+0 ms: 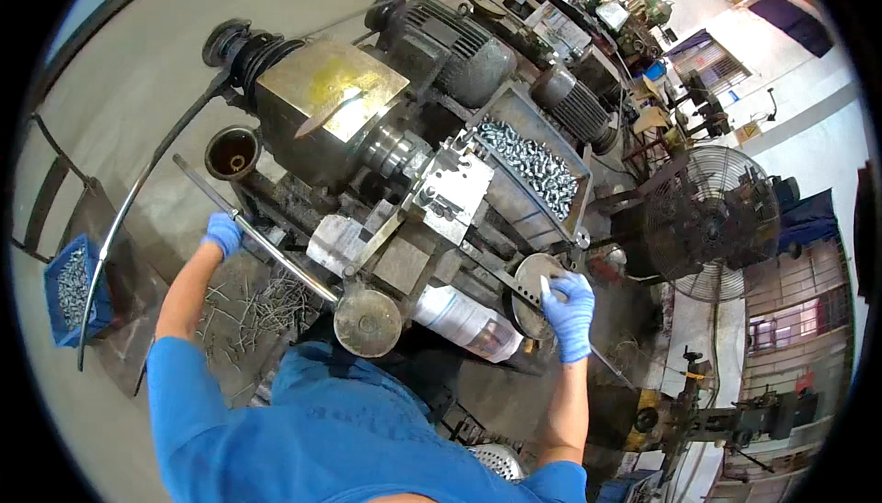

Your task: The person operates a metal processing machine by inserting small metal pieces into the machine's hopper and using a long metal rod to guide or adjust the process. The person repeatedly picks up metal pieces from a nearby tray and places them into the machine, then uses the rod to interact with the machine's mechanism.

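Note:
A long metal lever (283,260) slopes down towards a round cap (367,323) on the lathe-like machine. My left hand (223,233), in a blue glove, is closed around this lever. On the right, my gloved right hand (571,316) is in front of a round metal disc (531,293), beside a flat bar with holes (501,273). Its fingers are curled together, with a small pale tip showing at them; what they hold is unclear. Between my hands stand the machine's chuck (395,151) and a metal tool block (452,192).
A metal tray (584,192) of small shiny parts is behind the tool block. More parts fill a blue crate (55,292) at far left. A large caged fan (712,223) stands right. Metal shavings (262,315) lie below the lever. A curved pipe (138,195) rises at left.

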A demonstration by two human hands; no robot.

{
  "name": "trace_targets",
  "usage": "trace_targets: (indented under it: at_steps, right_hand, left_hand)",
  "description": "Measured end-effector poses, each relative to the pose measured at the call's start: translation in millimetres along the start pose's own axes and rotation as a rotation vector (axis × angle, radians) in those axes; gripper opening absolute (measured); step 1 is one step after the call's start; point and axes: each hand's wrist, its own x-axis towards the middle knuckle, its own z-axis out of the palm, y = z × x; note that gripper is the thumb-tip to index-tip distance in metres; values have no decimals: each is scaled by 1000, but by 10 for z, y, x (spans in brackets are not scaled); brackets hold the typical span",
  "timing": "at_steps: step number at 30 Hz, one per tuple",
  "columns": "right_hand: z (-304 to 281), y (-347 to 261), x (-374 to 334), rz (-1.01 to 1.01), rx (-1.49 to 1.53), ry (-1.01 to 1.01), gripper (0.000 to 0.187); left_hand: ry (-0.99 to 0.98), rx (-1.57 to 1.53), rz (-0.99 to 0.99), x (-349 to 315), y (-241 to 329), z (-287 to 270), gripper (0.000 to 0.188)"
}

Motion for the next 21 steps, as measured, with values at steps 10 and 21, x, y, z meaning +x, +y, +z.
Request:
trace_targets:
  at_steps: [10, 21]
  right_hand:
    - [-292, 2101, -1651, 689, -213, -142, 42]
    - [-221, 2420, -2227, 954, -661, -459, 47]
  left_hand:
    - [-61, -295, -372, -291, 57, -920, 37]
    - [535, -1351, -731, -553, -395, -1457, 42]
